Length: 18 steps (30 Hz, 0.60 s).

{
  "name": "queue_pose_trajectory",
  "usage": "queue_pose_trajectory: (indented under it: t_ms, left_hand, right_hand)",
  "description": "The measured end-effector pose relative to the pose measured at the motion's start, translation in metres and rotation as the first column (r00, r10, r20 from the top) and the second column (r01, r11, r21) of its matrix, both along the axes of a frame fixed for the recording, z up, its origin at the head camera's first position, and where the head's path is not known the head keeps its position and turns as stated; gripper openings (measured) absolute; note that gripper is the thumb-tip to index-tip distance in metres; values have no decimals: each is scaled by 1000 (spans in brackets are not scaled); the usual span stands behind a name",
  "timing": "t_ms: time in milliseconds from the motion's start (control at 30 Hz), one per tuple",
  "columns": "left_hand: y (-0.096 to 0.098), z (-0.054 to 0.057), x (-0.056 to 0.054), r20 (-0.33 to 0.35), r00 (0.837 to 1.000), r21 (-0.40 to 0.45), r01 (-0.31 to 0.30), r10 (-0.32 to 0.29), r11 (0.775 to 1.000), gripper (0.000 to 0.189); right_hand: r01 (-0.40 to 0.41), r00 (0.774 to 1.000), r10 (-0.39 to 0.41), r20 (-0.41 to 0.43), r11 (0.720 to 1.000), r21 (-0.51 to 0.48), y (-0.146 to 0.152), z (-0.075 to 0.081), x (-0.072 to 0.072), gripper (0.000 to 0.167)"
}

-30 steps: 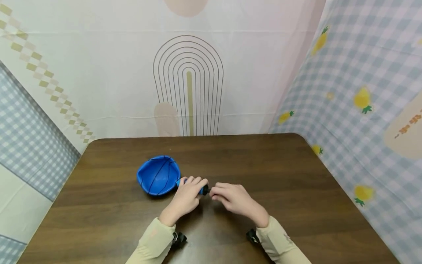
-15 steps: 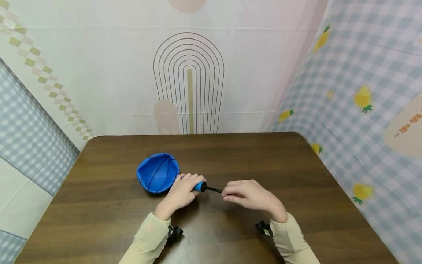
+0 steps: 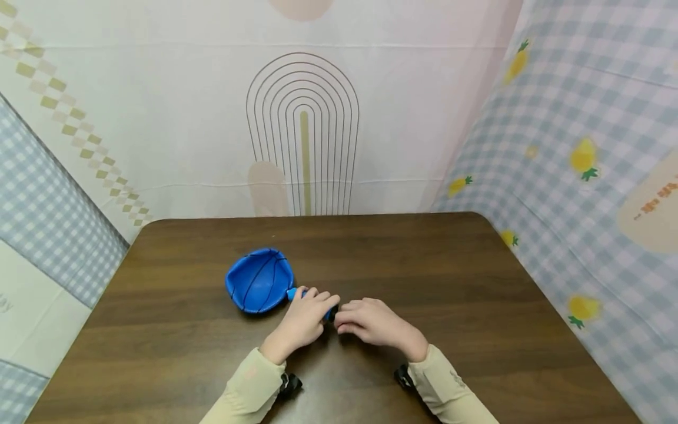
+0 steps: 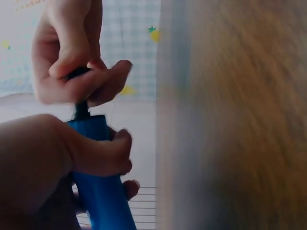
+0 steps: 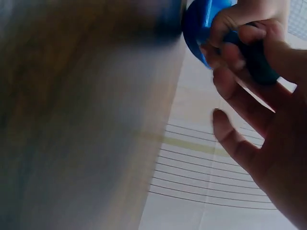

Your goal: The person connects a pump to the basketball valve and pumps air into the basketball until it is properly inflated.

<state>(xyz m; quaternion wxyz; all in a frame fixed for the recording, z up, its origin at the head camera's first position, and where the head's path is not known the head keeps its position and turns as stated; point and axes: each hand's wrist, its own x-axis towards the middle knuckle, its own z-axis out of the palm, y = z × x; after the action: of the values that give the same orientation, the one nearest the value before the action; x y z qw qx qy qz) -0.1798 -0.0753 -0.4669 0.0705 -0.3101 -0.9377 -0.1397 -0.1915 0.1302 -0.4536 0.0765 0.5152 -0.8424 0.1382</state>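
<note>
Left [image 3: 301, 321] and right hands [image 3: 375, 322] grip blue tube [image 4: 106, 201] and black rod [image 4: 82, 110]

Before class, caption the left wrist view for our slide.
Left fingers grip a blue cylinder; right fingers hold its black end.

A dark brown, wood-grain worktop [image 3: 455, 265] with rounded far corners fills the lower part, a soft sheen of light near its front. Behind it hangs a creased, pale fabric backdrop [image 3: 413, 118] printed with a thin-lined arch [image 3: 303, 135]. Blue-and-white checked cloth [image 3: 551, 118] covers the right side, dotted with yellow fruit motifs [image 3: 583, 156], and more checked fabric [image 3: 53, 182] shows at left.
</note>
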Motion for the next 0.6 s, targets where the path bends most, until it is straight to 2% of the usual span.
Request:
queue_pose_trajectory:
  t_ms: [167, 267, 367, 500, 600]
  left_hand:
    - [-4, 0, -3, 19, 1000, 3, 3, -3, 1000, 39]
    - [-8, 1, -6, 47, 999, 44, -4, 2, 999, 35]
    - [-14, 4, -8, 58, 998, 89, -13, 8, 996, 28]
    - [-17, 6, -9, 67, 997, 129, -34, 25, 991, 22]
    - [-15, 5, -9, 75, 997, 139, -41, 30, 989, 22]
  right_hand:
    - [10, 997, -13, 74, 999, 37, 0, 4, 3, 9]
    - [-8, 992, 2, 123, 999, 44, 8, 15, 2, 10]
    - [-55, 988, 50, 147, 998, 28, 20, 31, 3, 8]
    - [-103, 986, 103, 131, 995, -4, 42, 49, 8, 6]
    - [-113, 990, 117, 79, 993, -44, 53, 49, 10, 5]
